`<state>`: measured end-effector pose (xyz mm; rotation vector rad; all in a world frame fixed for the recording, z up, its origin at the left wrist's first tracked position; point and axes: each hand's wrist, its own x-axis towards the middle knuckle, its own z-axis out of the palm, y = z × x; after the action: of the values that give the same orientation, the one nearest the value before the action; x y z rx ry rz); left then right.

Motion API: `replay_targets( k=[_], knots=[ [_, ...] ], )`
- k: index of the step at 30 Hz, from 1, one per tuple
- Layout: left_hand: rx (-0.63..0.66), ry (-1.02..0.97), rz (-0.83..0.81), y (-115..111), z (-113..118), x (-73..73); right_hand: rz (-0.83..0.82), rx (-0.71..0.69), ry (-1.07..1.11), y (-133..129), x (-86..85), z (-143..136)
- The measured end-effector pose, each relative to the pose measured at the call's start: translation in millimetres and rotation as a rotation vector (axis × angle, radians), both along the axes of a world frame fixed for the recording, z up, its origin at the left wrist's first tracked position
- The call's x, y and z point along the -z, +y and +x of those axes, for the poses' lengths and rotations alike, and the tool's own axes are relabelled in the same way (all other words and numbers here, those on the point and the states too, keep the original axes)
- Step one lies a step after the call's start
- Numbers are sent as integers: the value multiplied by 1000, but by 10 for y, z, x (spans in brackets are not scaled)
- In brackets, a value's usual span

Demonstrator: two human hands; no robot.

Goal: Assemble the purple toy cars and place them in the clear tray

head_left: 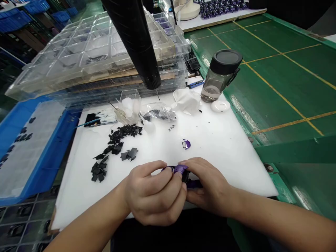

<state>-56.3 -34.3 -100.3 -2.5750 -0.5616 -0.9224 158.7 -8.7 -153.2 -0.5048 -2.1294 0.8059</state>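
- At the near edge of the white board (223,150), both hands meet over one purple-and-black part (180,169), held just above the surface.
- Left hand (157,196): fingers curled, nearly closed, fingertips and thumb pinching the part's purple side.
- Right hand (210,183): half curled, fingers over the top and thumb below, bracing the other side.
- Likeliest trouble — a slip: so small a part, held by fingertips, could spring out if pressed unevenly. The fingers hide how its pieces meet, so I cannot tell whether they sit square.
- Glossy purple could get scratched by a nail or a hard push.
- A loose purple piece (186,144) lies just beyond the fingers; a forward nudge might send it sliding.
- Black bits (115,140) lie heaped to the left — a dragging forearm could scatter them.
- Overhead, the driver (141,49) hangs bit down; lifting carelessly could catch it.
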Motion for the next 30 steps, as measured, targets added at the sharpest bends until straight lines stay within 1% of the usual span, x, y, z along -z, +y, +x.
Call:
replay_targets(
  k=[5, 11, 22, 30],
  knots=[
    [0, 21, -49, -12, 14, -25, 41, 19, 44, 5, 2, -5],
    [44, 10, -113, -1, 39, -57, 57, 18, 34, 12, -27, -10],
    [27, 17, -198, -45, 60, -93, 74, 17, 1, 22, -52, -5],
    [15, -30, -261, -85, 86, -114, 63, 9, -6, 23, -87, -24]
  ],
)
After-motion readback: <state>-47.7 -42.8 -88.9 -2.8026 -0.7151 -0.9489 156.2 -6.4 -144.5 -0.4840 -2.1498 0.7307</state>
